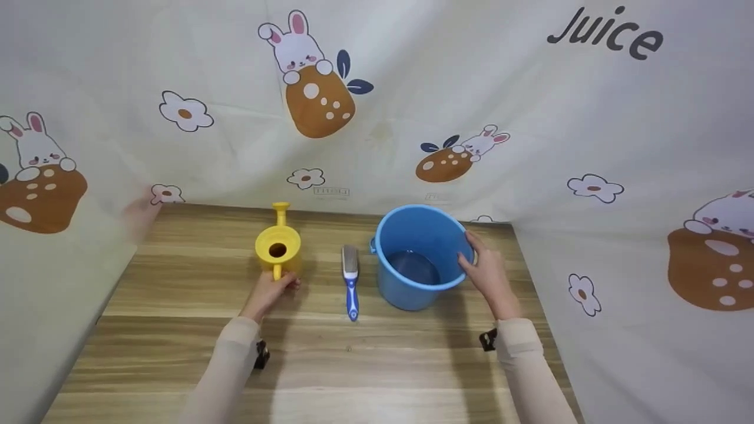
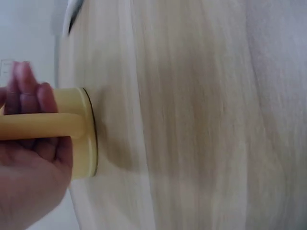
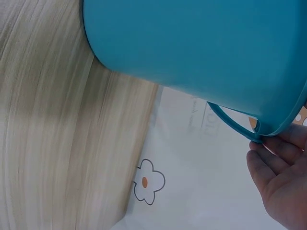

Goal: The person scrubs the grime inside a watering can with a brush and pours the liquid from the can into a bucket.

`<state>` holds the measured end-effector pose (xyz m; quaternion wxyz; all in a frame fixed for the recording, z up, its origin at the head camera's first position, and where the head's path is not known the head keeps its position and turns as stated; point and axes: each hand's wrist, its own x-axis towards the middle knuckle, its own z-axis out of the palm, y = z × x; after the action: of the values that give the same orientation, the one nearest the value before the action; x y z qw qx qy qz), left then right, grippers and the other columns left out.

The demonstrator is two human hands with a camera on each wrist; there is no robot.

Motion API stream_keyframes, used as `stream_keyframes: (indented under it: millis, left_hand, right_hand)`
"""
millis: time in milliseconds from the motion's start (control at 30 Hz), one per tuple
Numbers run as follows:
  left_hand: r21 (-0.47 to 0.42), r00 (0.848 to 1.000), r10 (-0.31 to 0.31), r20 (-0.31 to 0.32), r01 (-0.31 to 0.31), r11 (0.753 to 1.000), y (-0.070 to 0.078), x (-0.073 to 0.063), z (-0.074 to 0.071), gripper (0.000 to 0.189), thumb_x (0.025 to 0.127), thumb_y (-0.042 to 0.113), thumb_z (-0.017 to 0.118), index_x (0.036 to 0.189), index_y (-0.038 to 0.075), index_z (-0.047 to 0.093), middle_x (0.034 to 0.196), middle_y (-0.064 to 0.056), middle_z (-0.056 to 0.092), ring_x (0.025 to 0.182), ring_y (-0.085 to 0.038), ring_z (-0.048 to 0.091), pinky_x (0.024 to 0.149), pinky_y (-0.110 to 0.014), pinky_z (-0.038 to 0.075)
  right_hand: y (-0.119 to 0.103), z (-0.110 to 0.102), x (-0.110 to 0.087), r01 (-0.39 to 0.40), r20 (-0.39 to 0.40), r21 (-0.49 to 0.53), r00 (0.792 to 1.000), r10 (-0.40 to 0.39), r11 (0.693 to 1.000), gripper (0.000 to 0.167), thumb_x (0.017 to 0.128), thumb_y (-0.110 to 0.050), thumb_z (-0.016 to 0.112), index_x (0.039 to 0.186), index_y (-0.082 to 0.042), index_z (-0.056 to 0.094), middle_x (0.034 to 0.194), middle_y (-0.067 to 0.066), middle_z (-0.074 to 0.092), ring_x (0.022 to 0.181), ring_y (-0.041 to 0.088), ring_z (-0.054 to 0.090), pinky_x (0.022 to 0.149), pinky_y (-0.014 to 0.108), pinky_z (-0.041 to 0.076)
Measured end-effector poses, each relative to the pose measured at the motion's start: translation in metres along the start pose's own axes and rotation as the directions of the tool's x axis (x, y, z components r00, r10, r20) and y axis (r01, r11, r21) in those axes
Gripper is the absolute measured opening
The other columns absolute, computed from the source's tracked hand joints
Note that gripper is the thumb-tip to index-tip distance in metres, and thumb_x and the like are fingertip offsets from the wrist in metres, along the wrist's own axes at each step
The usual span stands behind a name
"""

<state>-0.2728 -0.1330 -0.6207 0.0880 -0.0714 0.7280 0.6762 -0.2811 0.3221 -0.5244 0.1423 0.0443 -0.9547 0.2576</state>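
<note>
On the left of the wooden tabletop stands a yellow watering can [image 1: 278, 242], its spout pointing to the back wall. My left hand [image 1: 272, 290] grips its rear handle [image 2: 43, 125], the fingers passing through the loop in the left wrist view. A blue bucket [image 1: 406, 288] stands upright on the right, with nothing seen inside. My right hand [image 1: 488, 272] pinches the bucket's right rim, thumb inside and fingers outside. In the right wrist view those fingers lie by the end of the bucket's hanging blue handle [image 3: 232, 123].
Between can and bucket lies a brush-like tool [image 1: 351, 282] with a long grey head and blue-and-white handle. A pale cloth [image 1: 377, 159] printed with rabbits and flowers hangs behind the tabletop [image 1: 330, 365] and along both sides.
</note>
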Motion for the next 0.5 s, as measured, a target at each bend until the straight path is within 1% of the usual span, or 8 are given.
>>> stream_keyframes:
  millis: [67,133,200,267,333,367,433,500]
  left_hand:
    - [0.064,1.0,0.007,-0.003,-0.007,0.998,0.001,-0.002,0.0,0.018,0.095,0.009,0.062,0.091,-0.007,0.066,0.074,0.002,0.067,0.069,-0.006,0.06,0.071,-0.025,0.051]
    - [0.135,1.0,0.017,-0.002,-0.016,0.991,0.004,-0.005,-0.001,0.016,0.093,0.009,0.064,0.09,-0.006,0.065,0.076,0.002,0.064,0.07,-0.006,0.055,0.069,-0.022,0.046]
    - [0.211,0.999,0.028,0.026,-0.033,0.977,0.006,-0.008,-0.004,0.018,0.093,0.011,0.065,0.093,-0.006,0.065,0.079,0.0,0.062,0.072,-0.007,0.05,0.069,-0.021,0.041]
    - [0.259,0.998,0.027,0.061,-0.042,0.965,0.01,-0.011,-0.006,0.02,0.093,0.012,0.064,0.099,-0.007,0.065,0.083,-0.002,0.061,0.074,-0.009,0.049,0.07,-0.022,0.04]
    - [0.338,0.996,0.019,0.086,-0.048,0.94,0.015,-0.014,-0.01,0.023,0.095,0.014,0.064,0.103,-0.007,0.065,0.085,-0.003,0.062,0.077,-0.011,0.05,0.071,-0.025,0.041]
    - [0.399,0.996,0.009,0.09,-0.045,0.916,0.019,-0.016,-0.011,0.024,0.095,0.017,0.064,0.102,-0.006,0.065,0.085,-0.004,0.061,0.076,-0.012,0.05,0.07,-0.026,0.042]
    - [0.538,0.995,-0.013,0.096,-0.041,0.842,0.029,-0.019,-0.014,0.025,0.095,0.022,0.064,0.099,-0.002,0.064,0.083,-0.005,0.06,0.076,-0.016,0.051,0.069,-0.03,0.043]
    - [0.674,0.994,-0.038,0.101,-0.04,0.738,0.043,-0.022,-0.017,0.025,0.094,0.028,0.063,0.095,0.003,0.063,0.084,-0.008,0.061,0.076,-0.019,0.053,0.068,-0.034,0.045]
  right_hand:
    - [-0.001,0.002,0.001,-0.02,-0.002,0.0,1.0,0.02,1.0,0.052,0.091,-0.02,0.066,0.138,-0.001,0.055,0.138,0.02,0.058,0.094,0.04,0.068,0.095,0.052,0.051]
    - [-0.002,0.003,0.001,-0.043,-0.001,0.0,0.999,0.043,0.999,0.052,0.093,-0.021,0.064,0.14,-0.002,0.054,0.138,0.021,0.058,0.079,0.036,0.066,0.086,0.051,0.054]
    - [-0.003,0.005,0.002,-0.064,0.007,-0.009,0.998,0.064,0.998,0.051,0.094,-0.022,0.062,0.141,-0.003,0.053,0.139,0.02,0.057,0.07,0.031,0.059,0.082,0.049,0.054]
    - [-0.003,0.004,0.001,-0.08,0.024,-0.025,0.997,0.08,0.997,0.052,0.095,-0.023,0.061,0.143,-0.004,0.051,0.141,0.02,0.056,0.07,0.03,0.058,0.08,0.049,0.054]
    - [-0.004,0.001,0.001,-0.081,0.051,-0.041,0.995,0.083,0.996,0.054,0.096,-0.023,0.061,0.144,-0.002,0.049,0.144,0.02,0.053,0.083,0.034,0.066,0.087,0.05,0.054]
    - [-0.004,-0.001,0.001,-0.082,0.068,-0.049,0.994,0.086,0.995,0.055,0.096,-0.024,0.061,0.145,-0.002,0.048,0.145,0.02,0.052,0.092,0.036,0.067,0.091,0.051,0.053]
    - [-0.006,-0.005,0.002,-0.092,0.108,-0.06,0.989,0.098,0.994,0.058,0.096,-0.027,0.062,0.146,-0.002,0.045,0.147,0.021,0.05,0.107,0.041,0.066,0.093,0.053,0.052]
    - [-0.008,-0.01,0.004,-0.1,0.138,-0.074,0.984,0.109,0.992,0.061,0.097,-0.03,0.062,0.147,-0.002,0.043,0.15,0.021,0.046,0.123,0.042,0.059,0.099,0.055,0.049]
